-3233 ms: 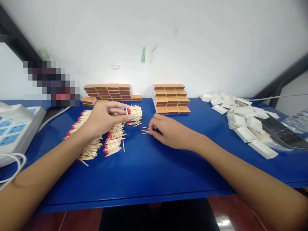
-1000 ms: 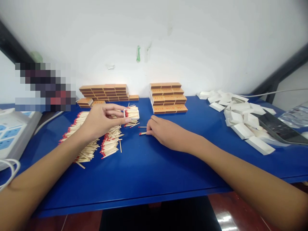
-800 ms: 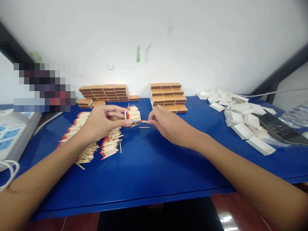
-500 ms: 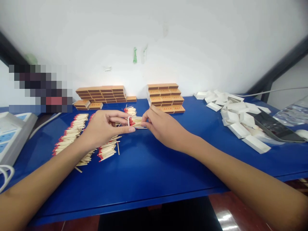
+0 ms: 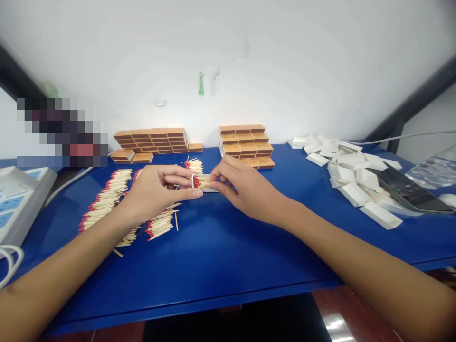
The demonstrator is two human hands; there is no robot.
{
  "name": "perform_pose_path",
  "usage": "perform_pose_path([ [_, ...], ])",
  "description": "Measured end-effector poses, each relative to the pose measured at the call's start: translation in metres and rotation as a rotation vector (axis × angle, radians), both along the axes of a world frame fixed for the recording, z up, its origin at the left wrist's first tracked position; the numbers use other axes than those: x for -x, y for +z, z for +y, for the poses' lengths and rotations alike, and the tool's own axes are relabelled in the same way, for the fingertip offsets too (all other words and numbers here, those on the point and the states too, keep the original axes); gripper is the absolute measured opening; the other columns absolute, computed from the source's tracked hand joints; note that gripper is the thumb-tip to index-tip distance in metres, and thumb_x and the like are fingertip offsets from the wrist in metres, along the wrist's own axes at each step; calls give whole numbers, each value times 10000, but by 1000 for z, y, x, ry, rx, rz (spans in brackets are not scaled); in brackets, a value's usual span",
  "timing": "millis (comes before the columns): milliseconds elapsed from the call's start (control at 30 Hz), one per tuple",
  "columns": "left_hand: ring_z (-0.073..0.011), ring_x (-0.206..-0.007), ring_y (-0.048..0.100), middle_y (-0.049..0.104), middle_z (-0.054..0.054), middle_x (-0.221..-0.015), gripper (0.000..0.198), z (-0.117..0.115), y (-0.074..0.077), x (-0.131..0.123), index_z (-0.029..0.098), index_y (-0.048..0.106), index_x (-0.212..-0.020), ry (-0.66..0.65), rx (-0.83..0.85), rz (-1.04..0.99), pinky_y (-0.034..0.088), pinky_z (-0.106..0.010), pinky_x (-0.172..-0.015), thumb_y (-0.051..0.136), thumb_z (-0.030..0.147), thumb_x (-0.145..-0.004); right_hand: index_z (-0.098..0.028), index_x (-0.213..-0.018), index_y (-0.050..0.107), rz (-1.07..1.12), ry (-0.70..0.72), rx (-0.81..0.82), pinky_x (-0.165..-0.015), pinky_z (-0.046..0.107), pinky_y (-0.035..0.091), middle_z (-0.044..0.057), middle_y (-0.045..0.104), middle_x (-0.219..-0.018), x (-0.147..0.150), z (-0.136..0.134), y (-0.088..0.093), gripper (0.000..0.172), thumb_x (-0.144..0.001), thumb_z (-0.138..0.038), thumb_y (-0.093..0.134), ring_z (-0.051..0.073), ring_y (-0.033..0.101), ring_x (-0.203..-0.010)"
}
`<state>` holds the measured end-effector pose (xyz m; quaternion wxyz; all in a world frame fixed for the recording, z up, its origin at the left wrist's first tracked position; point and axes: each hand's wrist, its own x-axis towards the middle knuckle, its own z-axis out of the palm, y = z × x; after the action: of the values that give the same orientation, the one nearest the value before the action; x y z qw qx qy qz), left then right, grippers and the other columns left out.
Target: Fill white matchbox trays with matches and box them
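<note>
Up off the table [image 5: 228, 256], my right hand [image 5: 240, 184] now pinches matches [image 5: 203, 181] at the tray [image 5: 193, 181], itself pinched in my left hand [image 5: 156, 186], so that pickup looks done.

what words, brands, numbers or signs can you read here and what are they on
No text can be read with certainty.
Stepped matchbox stack: red characters on the boxes, too small and blurred to read.
Other matchboxes: red print shows on some tops, too small to read.
White tray in the left hand: no lettering visible.
Phone: dark screen, no legible text.
Power strip: no readable markings.
</note>
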<state>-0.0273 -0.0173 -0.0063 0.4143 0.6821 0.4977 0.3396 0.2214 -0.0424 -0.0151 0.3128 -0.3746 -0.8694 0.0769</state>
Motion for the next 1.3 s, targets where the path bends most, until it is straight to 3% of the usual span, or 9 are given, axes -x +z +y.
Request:
perform_pose_path([
  [200, -199, -743, 732, 821, -24, -858, 463, -4, 2, -3, 256, 847, -996, -99, -102, 117, 542, -270, -601, 1013, 460, -614, -197, -1023, 603, 4, 8, 46, -759, 315, 412, 52, 583, -993, -5, 1, 2, 101, -1086, -254, 549, 183, 543, -857],
  [333, -196, -756, 685, 798, -19, -864, 396, -2, -2, -2, 256, 841, -931, -245, -271, 270, 508, -308, -650, 939, 571, -712, -196, -1019, 617, -39, 19, 101, -750, 311, 410, 45, 582, -976, -6, 0, 2, 115, -1087, -262, 553, 176, 534, -835],
  [533, -243, -883, 636, 771, -29, -915, 489, 1, -7, 4, 288, 838, -993, -377, -527, 531, 459, -365, -776, 834, 727, -779, -196, -998, 630, -90, 45, 217, -741, 308, 410, 38, 597, -989, -7, -1, 1, 119, -1076, -268, 577, 164, 535, -821],
  [767, -241, -914, 627, 757, -30, -913, 443, -2, -7, 3, 282, 828, -986, -400, -546, 543, 447, -370, -816, 760, 704, -869, -198, -960, 652, -140, 102, 339, -704, 306, 405, 32, 595, -966, -6, -5, 5, 132, -1055, -262, 588, 153, 531, -767],
  [1300, -232, -884, 622, 745, -19, -881, 406, 2, -6, 4, 266, 823, -962, -452, -556, 514, 424, -362, -793, 846, 647, -827, -195, -944, 665, -114, 74, 349, -703, 299, 397, 28, 603, -969, -3, -6, 1, 84, -1018, -227, 638, 147, 531, -772],
])
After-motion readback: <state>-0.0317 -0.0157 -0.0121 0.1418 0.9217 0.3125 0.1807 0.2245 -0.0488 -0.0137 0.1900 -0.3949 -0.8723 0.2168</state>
